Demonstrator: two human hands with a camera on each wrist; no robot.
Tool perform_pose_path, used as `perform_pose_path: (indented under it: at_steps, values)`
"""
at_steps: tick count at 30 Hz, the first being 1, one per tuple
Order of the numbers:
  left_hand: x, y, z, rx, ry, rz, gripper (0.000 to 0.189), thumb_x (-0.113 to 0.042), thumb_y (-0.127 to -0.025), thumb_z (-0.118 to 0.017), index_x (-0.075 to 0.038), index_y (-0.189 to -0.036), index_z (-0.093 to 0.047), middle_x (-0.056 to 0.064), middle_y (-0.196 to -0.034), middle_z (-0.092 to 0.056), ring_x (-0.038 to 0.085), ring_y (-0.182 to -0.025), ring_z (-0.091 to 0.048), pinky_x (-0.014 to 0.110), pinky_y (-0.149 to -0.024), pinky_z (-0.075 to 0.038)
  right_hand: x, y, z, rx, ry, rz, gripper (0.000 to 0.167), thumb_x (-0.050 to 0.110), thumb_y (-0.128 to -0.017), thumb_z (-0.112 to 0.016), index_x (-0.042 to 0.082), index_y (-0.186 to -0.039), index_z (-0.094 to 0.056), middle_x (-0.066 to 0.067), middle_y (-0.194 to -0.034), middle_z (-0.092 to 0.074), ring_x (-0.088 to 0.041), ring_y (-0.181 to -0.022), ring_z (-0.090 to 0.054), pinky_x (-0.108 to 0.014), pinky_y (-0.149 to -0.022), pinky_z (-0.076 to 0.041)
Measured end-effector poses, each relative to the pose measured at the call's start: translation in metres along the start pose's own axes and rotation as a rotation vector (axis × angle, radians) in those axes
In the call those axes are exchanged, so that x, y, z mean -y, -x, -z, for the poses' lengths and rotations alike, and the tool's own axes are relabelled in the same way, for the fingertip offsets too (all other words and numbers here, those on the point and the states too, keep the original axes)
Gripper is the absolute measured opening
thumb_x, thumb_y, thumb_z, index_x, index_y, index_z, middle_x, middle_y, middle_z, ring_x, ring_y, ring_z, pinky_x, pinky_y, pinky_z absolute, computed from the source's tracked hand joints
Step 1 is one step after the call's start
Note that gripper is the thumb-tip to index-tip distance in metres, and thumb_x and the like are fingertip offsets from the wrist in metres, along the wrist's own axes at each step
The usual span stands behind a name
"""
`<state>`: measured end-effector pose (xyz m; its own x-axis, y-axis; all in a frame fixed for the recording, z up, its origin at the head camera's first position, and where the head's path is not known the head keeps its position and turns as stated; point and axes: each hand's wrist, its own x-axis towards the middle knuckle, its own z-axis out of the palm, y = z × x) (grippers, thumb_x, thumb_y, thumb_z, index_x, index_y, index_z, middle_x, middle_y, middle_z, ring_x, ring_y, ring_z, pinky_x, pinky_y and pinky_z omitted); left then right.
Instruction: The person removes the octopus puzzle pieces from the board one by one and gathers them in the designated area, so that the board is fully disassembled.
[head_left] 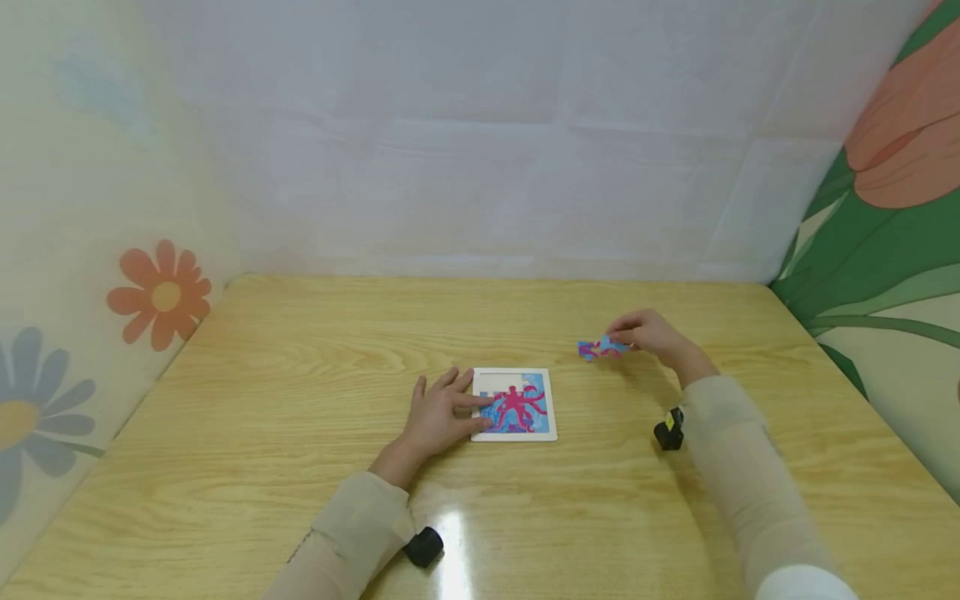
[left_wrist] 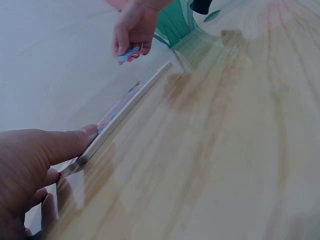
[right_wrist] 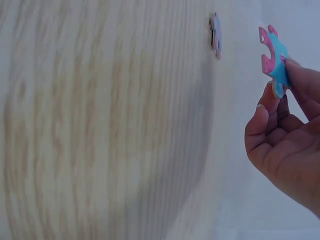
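Note:
A small jigsaw puzzle in a white frame (head_left: 552, 417) lies on the table, its picture a pink octopus on blue. Bare white backing shows at its upper left. My left hand (head_left: 441, 417) rests spread at the frame's left side, with thumb and a finger reaching over the picture. In the left wrist view the thumb (left_wrist: 75, 142) lies on the frame's edge. Off to the right, my right hand (head_left: 651, 335) pinches a blue and pink jigsaw piece (right_wrist: 279, 60) between thumb and fingers, raised over the table. Another jigsaw piece (right_wrist: 216, 36) lies on the table below it.
The wood-grain table (head_left: 300, 350) backs onto a white cloth wall (head_left: 480, 167). Flower-painted panels (head_left: 157, 292) stand at both sides. Black wrist cameras (head_left: 424, 547) hang near each sleeve.

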<state>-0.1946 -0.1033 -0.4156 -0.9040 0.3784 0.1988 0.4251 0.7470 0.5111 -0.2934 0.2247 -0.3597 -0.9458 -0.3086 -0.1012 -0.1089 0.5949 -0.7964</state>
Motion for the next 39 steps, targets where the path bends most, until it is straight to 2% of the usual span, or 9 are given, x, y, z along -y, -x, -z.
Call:
perform_pose_path:
  at_steps: [11, 17, 21, 24, 27, 30, 34, 37, 39]
  values:
    - [-0.001, 0.001, 0.001, 0.009, -0.023, -0.008, 0.035, -0.043, -0.073, -0.064, -0.023, -0.101, -0.067, 0.011, -0.13, -0.039, 0.03, -0.124, -0.023, 0.059, -0.092, -0.002, -0.017, -0.001, 0.01, -0.067, -0.028, -0.091, 0.024, 0.001, -0.081, -0.055, -0.015, -0.098, -0.055, 0.002, -0.072, -0.058, -0.005, -0.059, -0.047, -0.022, -0.056, -0.041]
    - [-0.002, 0.0, 0.0, 0.008, -0.025, -0.005, 0.035, -0.044, -0.072, -0.064, -0.023, -0.101, -0.067, 0.011, -0.13, -0.039, 0.03, -0.123, -0.024, 0.059, -0.092, -0.002, -0.024, -0.004, 0.01, -0.07, 0.022, -0.117, 0.024, 0.002, -0.079, -0.058, -0.013, -0.097, -0.057, -0.011, -0.083, -0.061, -0.014, -0.069, -0.049, -0.024, -0.062, -0.04]
    - [-0.002, 0.0, 0.0, 0.005, -0.017, -0.003, 0.034, -0.043, -0.072, -0.064, -0.023, -0.1, -0.067, 0.011, -0.13, -0.039, 0.03, -0.124, -0.023, 0.059, -0.092, -0.001, -0.089, -0.045, 0.015, -0.042, -0.011, -0.028, 0.019, 0.01, -0.076, -0.065, -0.002, -0.089, -0.065, -0.011, -0.082, -0.061, -0.018, -0.07, -0.05, -0.028, -0.061, -0.041]
    - [-0.002, 0.001, -0.001, 0.002, -0.016, -0.002, 0.034, -0.042, -0.072, -0.064, -0.023, -0.1, -0.067, 0.011, -0.13, -0.039, 0.03, -0.124, -0.023, 0.059, -0.092, -0.001, -0.175, -0.099, 0.022, -0.041, 0.005, 0.022, 0.017, 0.018, -0.071, -0.07, 0.008, -0.085, -0.069, -0.006, -0.08, -0.063, -0.017, -0.07, -0.052, -0.028, -0.058, -0.041]
    - [-0.002, 0.001, -0.001, 0.004, -0.014, 0.001, 0.034, -0.042, -0.072, -0.065, -0.023, -0.1, -0.067, 0.011, -0.13, -0.039, 0.029, -0.124, -0.024, 0.059, -0.092, -0.002, -0.263, -0.155, 0.028, -0.06, 0.047, -0.006, 0.028, 0.035, -0.063, -0.075, 0.017, -0.083, -0.07, -0.001, -0.082, -0.064, -0.017, -0.072, -0.053, -0.028, -0.057, -0.042]
    - [-0.001, 0.001, -0.001, 0.003, -0.015, 0.003, 0.034, -0.043, -0.071, -0.065, -0.023, -0.1, -0.067, 0.011, -0.13, -0.04, 0.029, -0.123, -0.024, 0.059, -0.092, -0.002, -0.26, -0.153, 0.026, -0.084, 0.073, -0.01, 0.028, 0.038, -0.062, -0.075, 0.018, -0.081, -0.069, 0.0, -0.08, -0.064, -0.016, -0.07, -0.053, -0.028, -0.055, -0.042]
    - [-0.001, 0.0, -0.001, 0.0, -0.015, -0.001, 0.035, -0.043, -0.071, -0.065, -0.023, -0.1, -0.067, 0.011, -0.129, -0.04, 0.03, -0.123, -0.025, 0.06, -0.092, -0.003, -0.176, -0.098, 0.016, -0.105, 0.077, 0.04, 0.01, 0.02, -0.072, -0.069, 0.013, -0.079, -0.069, -0.002, -0.074, -0.063, -0.015, -0.061, -0.052, -0.025, -0.05, -0.04]
    - [-0.001, 0.0, -0.001, -0.003, -0.014, -0.005, 0.035, -0.043, -0.072, -0.065, -0.023, -0.1, -0.067, 0.011, -0.13, -0.039, 0.03, -0.123, -0.024, 0.06, -0.092, -0.003, -0.159, -0.088, 0.014, -0.093, 0.052, 0.063, 0.007, 0.015, -0.073, -0.067, 0.011, -0.079, -0.069, -0.003, -0.072, -0.062, -0.015, -0.06, -0.051, -0.026, -0.051, -0.039]
    - [0.0, 0.0, -0.001, -0.005, -0.019, -0.008, 0.035, -0.043, -0.072, -0.064, -0.023, -0.1, -0.067, 0.011, -0.13, -0.039, 0.03, -0.123, -0.024, 0.06, -0.092, -0.003, -0.163, -0.094, 0.014, -0.089, 0.031, 0.065, 0.009, 0.014, -0.073, -0.068, 0.007, -0.079, -0.068, -0.006, -0.071, -0.061, -0.016, -0.059, -0.052, -0.026, -0.05, -0.04]
